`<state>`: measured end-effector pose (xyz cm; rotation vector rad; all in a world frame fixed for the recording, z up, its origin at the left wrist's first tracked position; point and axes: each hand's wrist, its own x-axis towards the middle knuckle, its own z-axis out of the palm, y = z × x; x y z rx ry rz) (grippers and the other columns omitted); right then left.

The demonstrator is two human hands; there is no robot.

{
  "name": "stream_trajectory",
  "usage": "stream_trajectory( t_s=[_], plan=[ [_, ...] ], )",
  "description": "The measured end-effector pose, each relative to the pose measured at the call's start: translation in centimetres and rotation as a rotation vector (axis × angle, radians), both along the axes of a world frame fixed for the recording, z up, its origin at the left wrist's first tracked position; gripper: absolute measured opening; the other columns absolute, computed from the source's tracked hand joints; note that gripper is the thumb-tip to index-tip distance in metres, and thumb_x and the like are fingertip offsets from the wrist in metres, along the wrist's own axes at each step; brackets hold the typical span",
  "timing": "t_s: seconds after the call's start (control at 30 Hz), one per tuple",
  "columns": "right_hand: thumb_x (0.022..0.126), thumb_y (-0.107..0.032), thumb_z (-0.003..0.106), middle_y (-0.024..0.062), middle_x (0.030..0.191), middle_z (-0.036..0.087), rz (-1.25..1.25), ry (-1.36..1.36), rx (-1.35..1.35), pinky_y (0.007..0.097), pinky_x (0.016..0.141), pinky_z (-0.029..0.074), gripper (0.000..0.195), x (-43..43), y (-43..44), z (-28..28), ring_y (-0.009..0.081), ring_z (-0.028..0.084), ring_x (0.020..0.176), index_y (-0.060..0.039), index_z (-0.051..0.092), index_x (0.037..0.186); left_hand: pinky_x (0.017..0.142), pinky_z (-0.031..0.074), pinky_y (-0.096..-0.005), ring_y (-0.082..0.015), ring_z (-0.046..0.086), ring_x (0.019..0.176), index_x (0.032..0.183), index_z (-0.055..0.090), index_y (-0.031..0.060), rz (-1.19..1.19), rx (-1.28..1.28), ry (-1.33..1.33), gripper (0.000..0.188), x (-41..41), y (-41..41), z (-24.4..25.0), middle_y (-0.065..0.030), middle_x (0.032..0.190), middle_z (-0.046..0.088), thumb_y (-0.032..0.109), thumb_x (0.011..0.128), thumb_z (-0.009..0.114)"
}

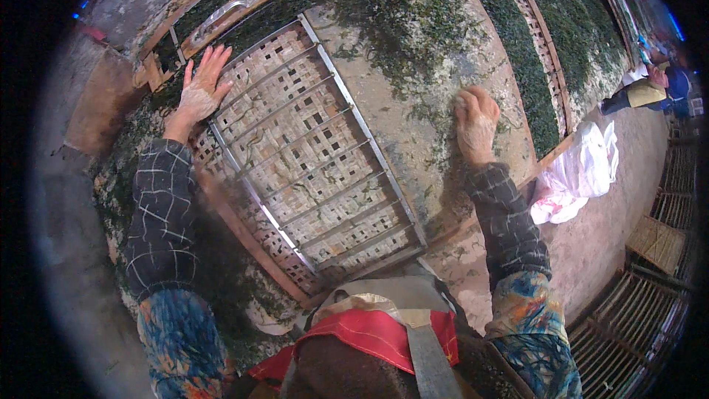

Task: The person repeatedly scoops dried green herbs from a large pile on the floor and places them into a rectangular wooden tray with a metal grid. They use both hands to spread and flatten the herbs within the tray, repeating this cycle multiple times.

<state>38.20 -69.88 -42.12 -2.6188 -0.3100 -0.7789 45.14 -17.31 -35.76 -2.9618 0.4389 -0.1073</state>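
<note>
My left hand (pixel 202 86) is spread flat, fingers apart, at the far left corner of a metal frame with several crossbars (pixel 372 136). The frame lies over a woven, perforated strip mat (pixel 310 149) dotted with green scraps. Just beyond my left fingertips is a wooden board with a metal handle (pixel 232 11). My right hand (pixel 477 122) is curled, knuckles up, over a pale work surface (pixel 365 88) to the right of the frame. Its fingers hide whatever may be inside them. Dark green shredded leaf matter (pixel 399 5) is heaped beyond it.
At right, a second woven strip with wooden edging (pixel 540 39) runs between more green heaps (pixel 565 16). A white plastic bag (pixel 581 166) stands on the floor beside the table. Slatted racks (pixel 620 327) are at lower right. Another person (pixel 648 91) is at far right.
</note>
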Motion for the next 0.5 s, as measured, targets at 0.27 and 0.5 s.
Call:
stream_trajectory(
  t_s=[0.27, 0.5],
  plan=[
    [0.084, -0.01, 0.061, 0.0164, 0.087, 0.061, 0.021, -0.055, 0.098, 0.0406, 0.07, 0.049, 0.019, 2.0, -3.4, -2.1, 0.0351, 0.06, 0.077, -0.0056, 0.06, 0.103, 0.113, 0.005, -0.0478, -0.019, 0.014, 0.142, 0.147, 0.022, 0.0232, -0.063, 0.004, -0.051, 0.069, -0.3, 0.0, -0.3, -0.001, 0.153, 0.02, 0.03, 0.088, 0.056],
    [0.094, -0.025, 0.055, 0.009, 0.086, 0.065, 0.012, -0.149, 0.402, 0.0294, 0.068, 0.048, 0.027, 11.8, -1.2, 10.7, 0.0144, 0.058, 0.073, -0.0012, 0.063, 0.102, 0.113, -0.001, -0.0461, -0.0186, 0.007, 0.144, 0.149, 0.017, 0.0255, 0.044, -0.055, 0.155, 0.069, -0.3, -0.4, 1.1, -0.0003, 0.155, 0.014, 0.03, 0.089, 0.053]
  ],
)
